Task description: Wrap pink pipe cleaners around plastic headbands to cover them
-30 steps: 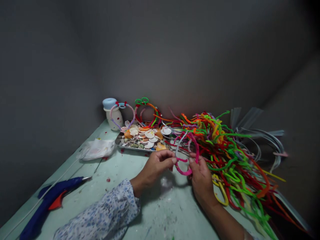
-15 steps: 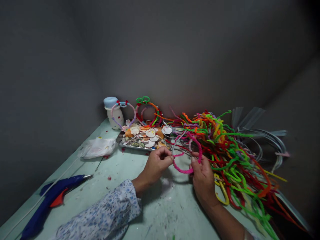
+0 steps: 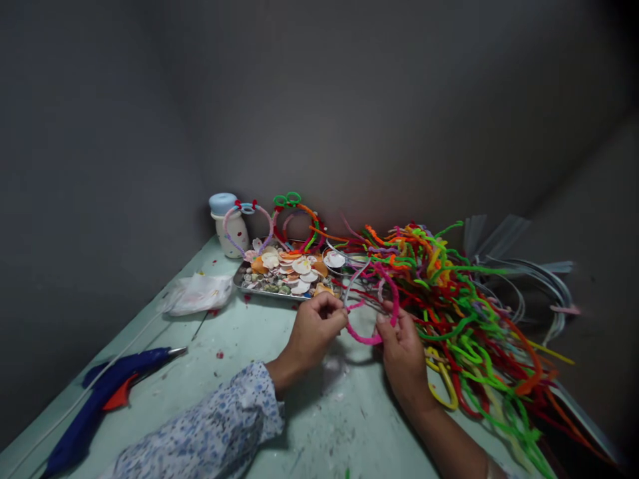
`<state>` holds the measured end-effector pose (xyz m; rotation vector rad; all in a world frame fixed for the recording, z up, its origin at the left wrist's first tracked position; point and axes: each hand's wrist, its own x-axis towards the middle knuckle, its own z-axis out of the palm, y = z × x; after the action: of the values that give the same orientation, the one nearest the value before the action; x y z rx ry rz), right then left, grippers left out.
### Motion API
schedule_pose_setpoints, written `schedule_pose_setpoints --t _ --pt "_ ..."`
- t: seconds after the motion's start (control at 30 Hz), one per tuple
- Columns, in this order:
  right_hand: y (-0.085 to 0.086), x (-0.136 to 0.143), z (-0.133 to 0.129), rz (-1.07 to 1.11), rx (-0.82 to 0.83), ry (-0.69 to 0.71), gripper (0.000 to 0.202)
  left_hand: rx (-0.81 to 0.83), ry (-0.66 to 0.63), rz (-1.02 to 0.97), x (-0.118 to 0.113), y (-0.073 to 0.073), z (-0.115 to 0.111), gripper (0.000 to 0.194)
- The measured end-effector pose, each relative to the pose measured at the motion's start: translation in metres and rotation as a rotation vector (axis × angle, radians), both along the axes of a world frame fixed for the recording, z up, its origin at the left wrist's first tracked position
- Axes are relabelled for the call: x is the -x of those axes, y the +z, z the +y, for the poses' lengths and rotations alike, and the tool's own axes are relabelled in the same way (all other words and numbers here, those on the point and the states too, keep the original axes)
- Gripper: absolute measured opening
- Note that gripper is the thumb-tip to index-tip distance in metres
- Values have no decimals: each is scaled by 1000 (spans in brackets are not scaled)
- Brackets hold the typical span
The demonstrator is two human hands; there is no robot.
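Metal tray holds assorted shells.

dim room, soft shadows, dark corners, stretched edges

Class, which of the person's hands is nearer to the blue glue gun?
Left. The left hand is to the right of the blue glue gun, pinching the pink ring at its left side; the right hand is farther right, at the ring's other side.
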<state>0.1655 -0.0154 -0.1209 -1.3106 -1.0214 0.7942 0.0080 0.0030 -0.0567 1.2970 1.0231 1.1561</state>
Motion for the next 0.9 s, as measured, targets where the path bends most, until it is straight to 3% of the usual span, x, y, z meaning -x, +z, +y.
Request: schedule_pose_setpoints --t 0.1,0.2,0.27,0.37,0.6,0.9 --pt "1 -2 0 -79 -73 -89 56 1 -47 -37 -1 3 -4 10" --pt "7 -2 -8 -329 -275 -199 52 1 -62 -42 -3 4 -7 11" --pt "11 -1 -15 -522 -433 -94 35 13 -62 -51 -4 3 -8 12" --pt "13 4 -22 -629 -516 90 22 25 -67 -66 -6 2 -10 14" --pt "9 7 -22 -536 -428 212 18 34 -115 -102 -7 -1 -11 19" --pt "6 6 -24 -435 -358 268 15 82 -241 -302 -1 -1 -4 33"
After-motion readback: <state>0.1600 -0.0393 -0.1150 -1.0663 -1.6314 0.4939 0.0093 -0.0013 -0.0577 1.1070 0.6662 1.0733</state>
